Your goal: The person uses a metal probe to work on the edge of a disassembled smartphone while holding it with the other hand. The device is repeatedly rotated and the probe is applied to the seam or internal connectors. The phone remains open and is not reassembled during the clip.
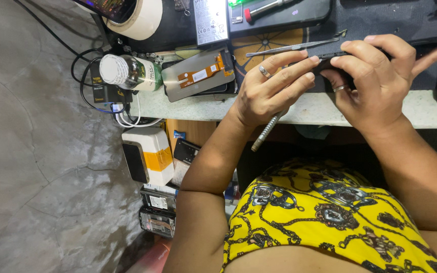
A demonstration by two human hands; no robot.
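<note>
A dark phone point(337, 54) (edge-on, mostly hidden) lies flat by the bench's front edge.

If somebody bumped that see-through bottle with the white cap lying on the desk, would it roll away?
Probably a little. The clear round plastic bottle with the white cap lies on its side, so it could roll. The black charger box and loose phone screen panel beside it would likely stop it. It looks light.
</note>
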